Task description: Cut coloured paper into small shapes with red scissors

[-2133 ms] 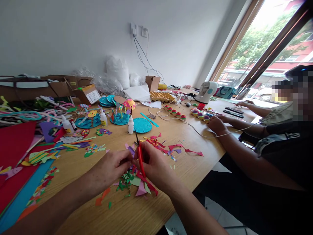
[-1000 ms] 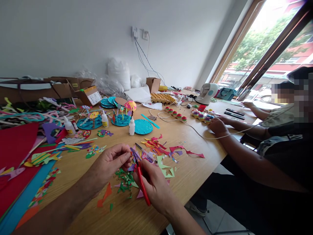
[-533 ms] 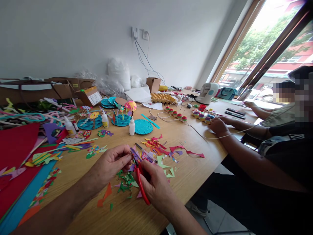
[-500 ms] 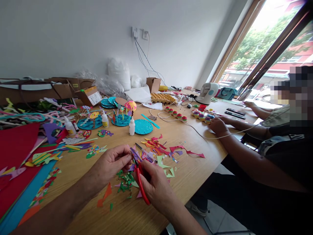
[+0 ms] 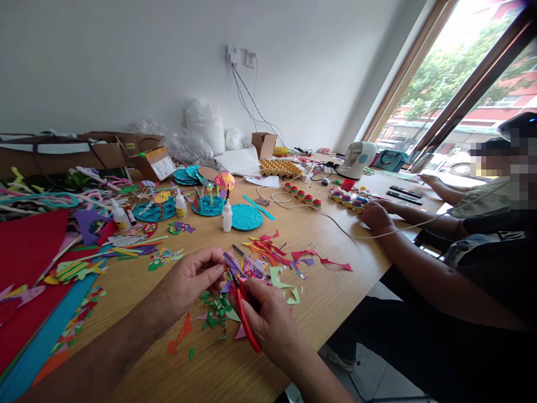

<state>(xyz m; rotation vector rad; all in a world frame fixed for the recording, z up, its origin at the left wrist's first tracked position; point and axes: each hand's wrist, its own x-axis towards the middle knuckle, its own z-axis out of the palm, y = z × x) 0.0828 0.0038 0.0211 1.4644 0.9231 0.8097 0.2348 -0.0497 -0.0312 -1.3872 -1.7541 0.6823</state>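
Observation:
My right hand [image 5: 268, 313] is closed around the red-handled scissors [image 5: 248, 323]. Their dark blades point up and left, toward the fingertips of my left hand [image 5: 195, 280]. Thumb and forefinger of that left hand pinch a tiny piece of paper, mostly hidden by the fingers; its shape cannot be made out. Below and behind both hands lie green paper scraps [image 5: 218, 307], red and orange scraps [image 5: 268, 246] and pale green offcuts [image 5: 277, 277]. A pen [image 5: 245, 255] rests among the scraps just beyond the scissors.
A white glue bottle [image 5: 226, 217] stands before a round blue board [image 5: 247, 217]. Decorated blue boards [image 5: 154, 210], paper fish [image 5: 75, 270] and coloured sheets [image 5: 33, 246] lie left. At right, a co-worker's hand [image 5: 375, 217] touches painted egg-carton cups [image 5: 346, 198]; a white cable [image 5: 335, 224] crosses the table.
From two seconds ago, my hands have moved slightly apart and the scissors have dropped, their blades now at my left fingertips. Over the last half second the hands have hardly moved.

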